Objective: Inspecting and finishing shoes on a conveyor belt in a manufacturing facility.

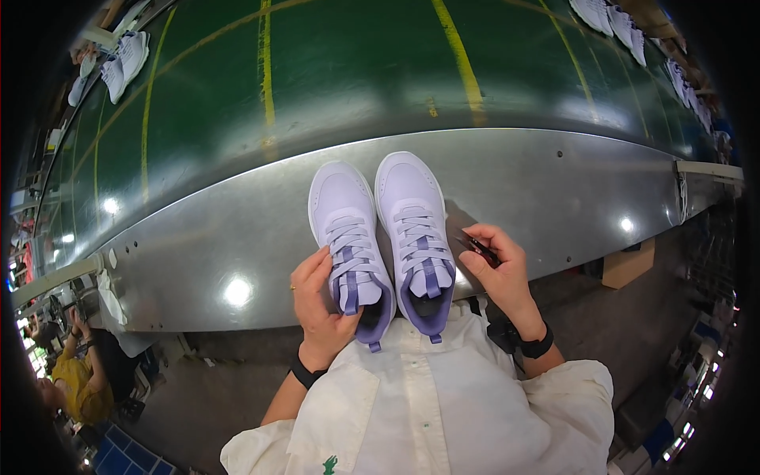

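Two lavender sneakers lie side by side on a grey metal ledge (214, 253), toes pointing away from me. The left sneaker (343, 198) has its heel end in my left hand (318, 313). My fingers rest along its outer side, and the thumb reaches to the collar near the tongue. The right sneaker (410, 194) sits close beside it, untouched. Both have laces threaded and purple pull loops at tongue and heel. Right of this pair, my right hand (500, 269) is closed on a small black pointed tool (484, 252), its thin tip toward the sneaker; its exact kind is unclear.
Beyond the ledge runs a green conveyor belt (356, 71) with yellow lines. More pale sneakers (127, 65) stand at far left, and others (613, 25) at far right. A cardboard box (629, 264) is below the ledge. A person in yellow (83, 384) works at lower left.
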Demonstrator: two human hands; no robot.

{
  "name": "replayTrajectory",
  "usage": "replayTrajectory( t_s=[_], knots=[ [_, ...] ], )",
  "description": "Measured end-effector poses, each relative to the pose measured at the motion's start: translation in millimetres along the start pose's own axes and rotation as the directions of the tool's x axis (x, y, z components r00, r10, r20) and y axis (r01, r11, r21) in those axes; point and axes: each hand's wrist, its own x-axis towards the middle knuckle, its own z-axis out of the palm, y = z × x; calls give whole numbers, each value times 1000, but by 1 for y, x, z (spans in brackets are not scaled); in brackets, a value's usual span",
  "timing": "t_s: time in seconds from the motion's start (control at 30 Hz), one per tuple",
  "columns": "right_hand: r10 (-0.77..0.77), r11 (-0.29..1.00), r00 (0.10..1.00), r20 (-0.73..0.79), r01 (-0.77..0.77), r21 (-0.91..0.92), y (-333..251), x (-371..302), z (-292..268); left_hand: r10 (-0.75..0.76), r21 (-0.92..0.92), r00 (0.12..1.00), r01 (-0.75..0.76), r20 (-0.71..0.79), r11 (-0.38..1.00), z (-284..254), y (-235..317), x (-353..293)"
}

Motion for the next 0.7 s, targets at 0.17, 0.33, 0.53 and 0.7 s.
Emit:
replayTrajectory(
  t_s=[0.17,0.33,0.53,0.7],
  knots=[
    [20,1000,997,-72,-20,4,15,7,1,15,1,1000,-15,-13,1000,3,1,0],
    [-174,867,978,-111,98,-489,29,11,-7,53,-15,999,-53,2,999,5,2,0],
    [-415,792,907,-65,326,-516,3,3,-12,25,-2,999,-25,-39,1000,8,9,1],
    [-476,800,879,14,439,-409,-20,-9,-6,34,-12,999,-34,-20,999,8,19,4]
  ],
)
